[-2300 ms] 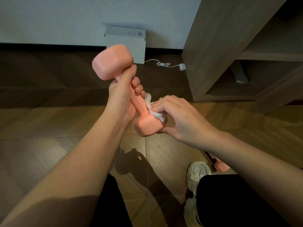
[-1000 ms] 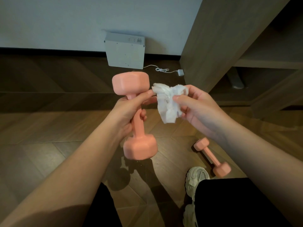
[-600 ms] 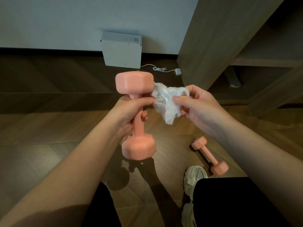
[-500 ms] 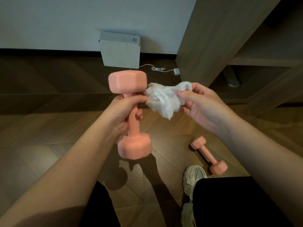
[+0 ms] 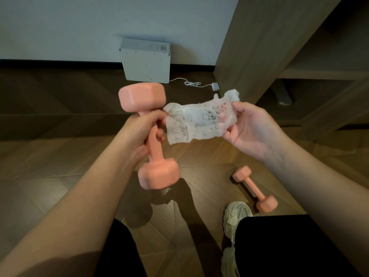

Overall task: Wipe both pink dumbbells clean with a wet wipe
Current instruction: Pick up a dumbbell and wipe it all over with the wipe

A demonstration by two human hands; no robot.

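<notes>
Head view, single frame.

Left hand [image 5: 139, 132]: fingers curled tight around the handle of a pink dumbbell [image 5: 154, 148], just under its upper head. The dumbbell is in the air at centre-left of the frame, nearly upright and tilted slightly, with its upper head leaning left. Its lower head hangs below the hand, clear of the floor [image 5: 50, 156].

Right hand [image 5: 251, 132]: palm turned toward the camera, centre-right of the frame. The thumb and fingers pinch the right end of a wet wipe [image 5: 199, 120]. The wipe is spread flat between the two hands, thin and ragged, with grey smudges in its middle. Its left edge reaches the left fingertips at the dumbbell handle. That spot is blurred, so I cannot tell whether the edge is pinched or only touching.

Second dumbbell [image 5: 254, 188]: lies on the floor at lower right, below the right forearm and just beside a pale shoe [image 5: 236, 216].

Surroundings: a white box [image 5: 146, 62] leans against the wall [image 5: 79, 27] at upper centre, with a white cable [image 5: 191, 83] trailing right to a small plug [image 5: 215, 86]. A wooden cabinet [image 5: 259, 47] fills the upper right. Black trousers [image 5: 279, 246] are at the bottom.
</notes>
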